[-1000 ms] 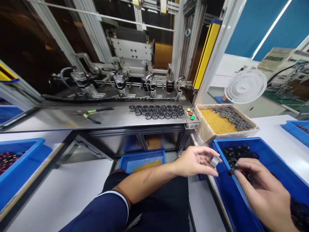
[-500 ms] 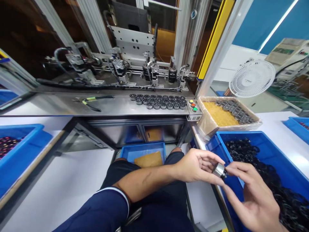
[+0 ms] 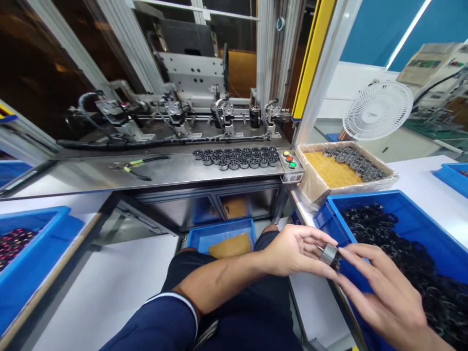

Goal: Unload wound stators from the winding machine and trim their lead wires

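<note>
A small metal cylinder (image 3: 330, 254) sits pinched between the fingertips of the left hand (image 3: 292, 249), just over the near edge of a blue bin (image 3: 413, 222) full of black rings (image 3: 409, 263). The right hand (image 3: 383, 297) touches the cylinder's end with thumb and forefinger. The bin rests on the white tabletop (image 3: 417, 178), beside a cardboard box (image 3: 310, 187).

The small cylinder (image 3: 329, 253) at lower centre-right is bright polished metal with a matt black end. The bin (image 3: 365, 196) at lower right is smooth, glossy blue plastic and holds dull black rings (image 3: 369, 220). The shelf (image 3: 175, 170) across the middle is brushed steel. The box (image 3: 311, 187) right of it is tan cardboard under crinkled clear film.
</note>
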`<action>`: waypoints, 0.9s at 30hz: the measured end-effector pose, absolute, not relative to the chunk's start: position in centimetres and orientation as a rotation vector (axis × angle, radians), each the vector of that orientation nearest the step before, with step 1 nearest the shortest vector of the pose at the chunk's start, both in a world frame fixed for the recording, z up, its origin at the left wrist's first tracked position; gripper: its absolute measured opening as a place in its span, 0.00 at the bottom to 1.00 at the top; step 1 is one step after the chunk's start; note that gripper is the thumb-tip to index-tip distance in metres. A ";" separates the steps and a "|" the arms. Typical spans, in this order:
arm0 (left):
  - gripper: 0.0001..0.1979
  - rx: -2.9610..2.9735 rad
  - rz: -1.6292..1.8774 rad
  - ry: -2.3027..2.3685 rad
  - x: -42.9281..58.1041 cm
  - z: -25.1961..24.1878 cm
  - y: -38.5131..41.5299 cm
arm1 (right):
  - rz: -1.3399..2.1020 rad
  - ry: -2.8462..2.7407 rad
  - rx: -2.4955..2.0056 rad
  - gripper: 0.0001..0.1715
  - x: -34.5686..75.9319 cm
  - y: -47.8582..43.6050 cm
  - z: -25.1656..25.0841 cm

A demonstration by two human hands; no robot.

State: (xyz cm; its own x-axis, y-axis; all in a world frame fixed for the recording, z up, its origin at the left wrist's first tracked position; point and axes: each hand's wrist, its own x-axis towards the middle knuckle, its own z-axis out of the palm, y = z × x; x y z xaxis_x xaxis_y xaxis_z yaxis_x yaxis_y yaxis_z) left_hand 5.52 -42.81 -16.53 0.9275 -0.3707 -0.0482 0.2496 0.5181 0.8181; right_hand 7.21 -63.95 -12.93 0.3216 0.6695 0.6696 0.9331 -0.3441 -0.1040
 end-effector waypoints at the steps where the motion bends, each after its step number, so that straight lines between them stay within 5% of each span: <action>1: 0.39 0.969 -0.374 -0.132 5.5 -16.6 -42.8 | -0.752 -1.429 -2.118 0.29 7.3 -64.0 -13.1; 15: 0.26 1.135 -0.240 -0.217 4.8 -18.1 -43.9 | -0.848 -1.431 -2.075 0.16 7.7 -63.3 -13.9; 21: 0.21 1.281 -0.305 -0.377 4.0 -17.2 -44.0 | -0.485 -1.159 -2.079 0.34 9.6 -64.0 -13.7; 27: 0.20 1.477 -0.077 -0.233 6.6 -17.5 -42.9 | -0.462 -0.760 -2.413 0.21 17.9 -72.0 -14.3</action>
State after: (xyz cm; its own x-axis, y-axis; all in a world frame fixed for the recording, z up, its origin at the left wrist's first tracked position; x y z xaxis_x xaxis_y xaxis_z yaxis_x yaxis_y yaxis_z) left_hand 6.63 -42.90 -17.53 0.9752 -0.1932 0.1081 -0.0909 0.0960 0.9912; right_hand 17.92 -72.04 -14.30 0.7796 0.4141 0.4698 0.6079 -0.6808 -0.4086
